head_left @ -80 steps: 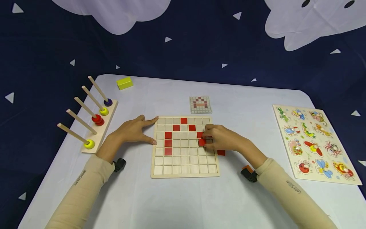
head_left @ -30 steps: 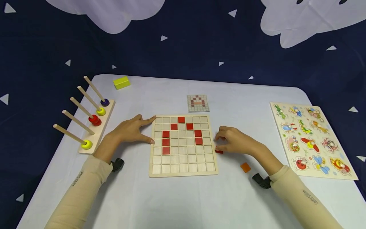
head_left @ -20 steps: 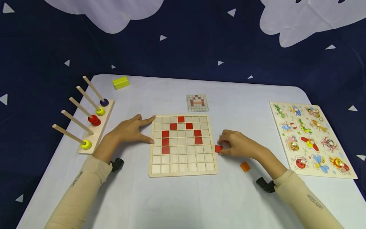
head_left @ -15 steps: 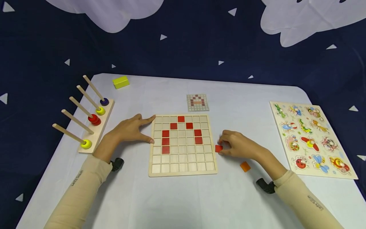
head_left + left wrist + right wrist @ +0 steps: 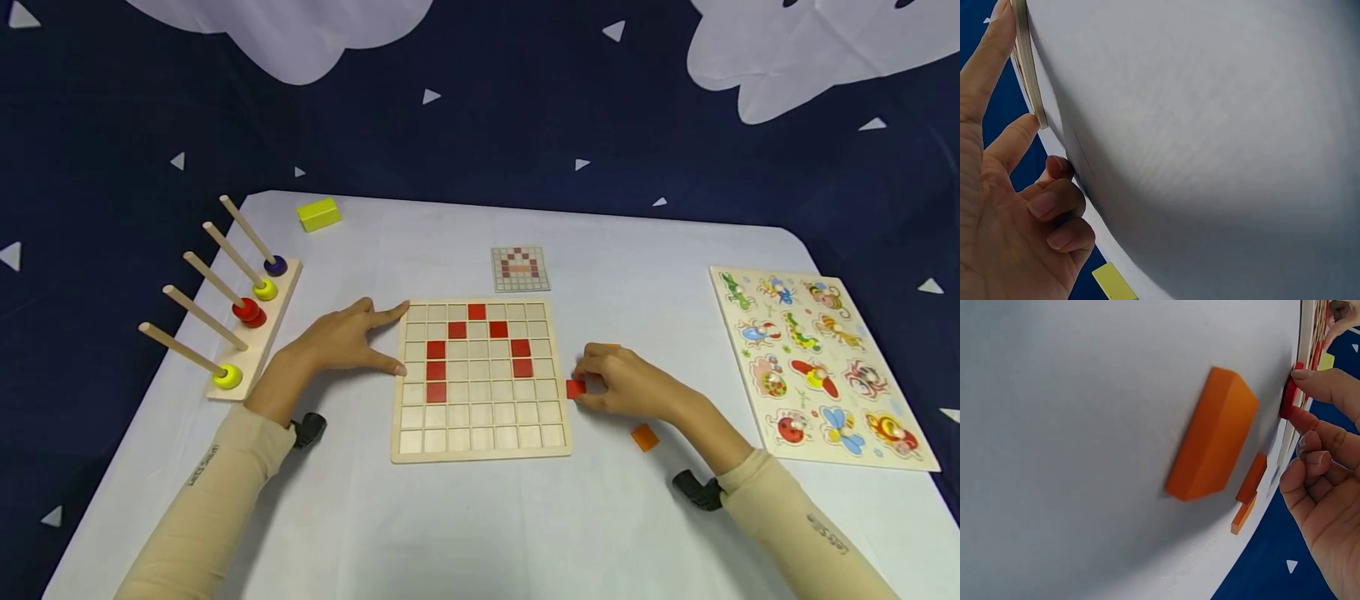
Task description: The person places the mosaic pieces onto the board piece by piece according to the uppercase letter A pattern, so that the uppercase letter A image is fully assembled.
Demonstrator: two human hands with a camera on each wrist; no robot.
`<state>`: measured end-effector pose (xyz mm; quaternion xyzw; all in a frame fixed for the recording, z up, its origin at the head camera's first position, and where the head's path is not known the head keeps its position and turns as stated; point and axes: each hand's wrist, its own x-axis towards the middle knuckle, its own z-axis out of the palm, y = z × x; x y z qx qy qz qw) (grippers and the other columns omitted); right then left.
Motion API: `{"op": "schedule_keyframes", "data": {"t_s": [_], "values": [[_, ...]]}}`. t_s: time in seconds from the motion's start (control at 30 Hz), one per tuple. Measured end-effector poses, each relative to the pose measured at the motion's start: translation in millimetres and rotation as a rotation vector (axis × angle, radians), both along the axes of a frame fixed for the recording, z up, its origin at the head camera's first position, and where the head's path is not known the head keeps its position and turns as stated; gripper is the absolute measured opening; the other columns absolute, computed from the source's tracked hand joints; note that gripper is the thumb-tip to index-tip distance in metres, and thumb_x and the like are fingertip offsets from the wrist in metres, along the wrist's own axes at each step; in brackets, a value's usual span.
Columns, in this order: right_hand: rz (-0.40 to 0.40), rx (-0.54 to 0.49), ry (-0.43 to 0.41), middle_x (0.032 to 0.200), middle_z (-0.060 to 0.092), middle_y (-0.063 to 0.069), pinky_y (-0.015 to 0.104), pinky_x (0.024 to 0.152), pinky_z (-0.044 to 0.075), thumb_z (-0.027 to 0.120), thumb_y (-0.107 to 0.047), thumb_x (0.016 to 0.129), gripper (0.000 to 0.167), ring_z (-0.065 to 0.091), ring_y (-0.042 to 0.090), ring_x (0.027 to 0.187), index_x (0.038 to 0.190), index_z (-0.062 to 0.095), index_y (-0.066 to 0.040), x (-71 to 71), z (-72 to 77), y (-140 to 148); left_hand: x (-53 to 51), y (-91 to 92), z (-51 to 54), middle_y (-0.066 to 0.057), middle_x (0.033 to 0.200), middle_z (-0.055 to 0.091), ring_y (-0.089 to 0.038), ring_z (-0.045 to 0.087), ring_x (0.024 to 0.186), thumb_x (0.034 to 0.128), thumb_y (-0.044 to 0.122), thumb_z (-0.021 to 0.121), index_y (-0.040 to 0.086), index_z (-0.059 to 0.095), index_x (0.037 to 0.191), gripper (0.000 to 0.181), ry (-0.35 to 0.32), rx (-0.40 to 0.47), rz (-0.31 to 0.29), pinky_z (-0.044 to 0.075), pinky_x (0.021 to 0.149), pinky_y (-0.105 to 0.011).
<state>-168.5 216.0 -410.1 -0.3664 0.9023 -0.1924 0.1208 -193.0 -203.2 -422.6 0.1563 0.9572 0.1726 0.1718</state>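
Note:
A wooden grid board (image 5: 482, 437) lies mid-table, with several red square tiles (image 5: 437, 371) set in its cells. My left hand (image 5: 341, 340) touches the board's left edge with thumb and index finger spread apart; its other fingers are curled in the left wrist view. Just off the board's right edge, my right hand (image 5: 626, 382) pinches a loose red tile (image 5: 575, 389) between thumb and index finger. The right wrist view has this red tile (image 5: 1289, 399) at the fingertips. A small pattern card (image 5: 521, 268) lies behind the board.
An orange tile (image 5: 644, 437) lies near the right wrist; further orange tiles (image 5: 1252, 478) are partly hidden behind the right hand. A peg stacker (image 5: 258, 342) with coloured rings stands left, a yellow block (image 5: 319, 214) behind it. An insect puzzle board (image 5: 825, 367) lies right.
A red tile that my right hand held over the board now sits in a right-side cell. The right hand moved right, off the board, to another red tile. The left hand stayed put.

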Motion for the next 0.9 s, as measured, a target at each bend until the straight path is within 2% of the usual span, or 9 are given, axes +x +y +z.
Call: {"op": "schedule_keyframes", "data": {"t_s": [0.33, 0.9], "values": [[-0.008, -0.04, 0.009, 0.08, 0.052, -0.002, 0.022, 0.061, 0.042, 0.082, -0.014, 0.079, 0.019, 0.048, 0.011, 0.072, 0.094, 0.074, -0.006, 0.1, 4.7, -4.8, 0.2, 0.5, 1.2, -0.014, 0.105, 0.052, -0.022, 0.048, 0.078, 0.0654, 0.069, 0.08, 0.024, 0.035, 0.154, 0.109, -0.005, 0.003, 0.005, 0.043, 0.069, -0.035], [0.102, -0.061, 0.0, 0.09, 0.058, -0.002, 0.023, 0.071, 0.048, 0.078, -0.016, 0.083, 0.018, 0.054, 0.012, 0.08, 0.099, 0.074, -0.008, -2.1, 9.4, -39.6, -0.9, -0.5, -1.0, -0.012, 0.101, 0.051, -0.02, 0.046, 0.075, 0.065, 0.069, 0.08, 0.024, 0.035, 0.154, 0.11, 0.002, 0.006, -0.001, 0.04, 0.066, -0.032]]}}
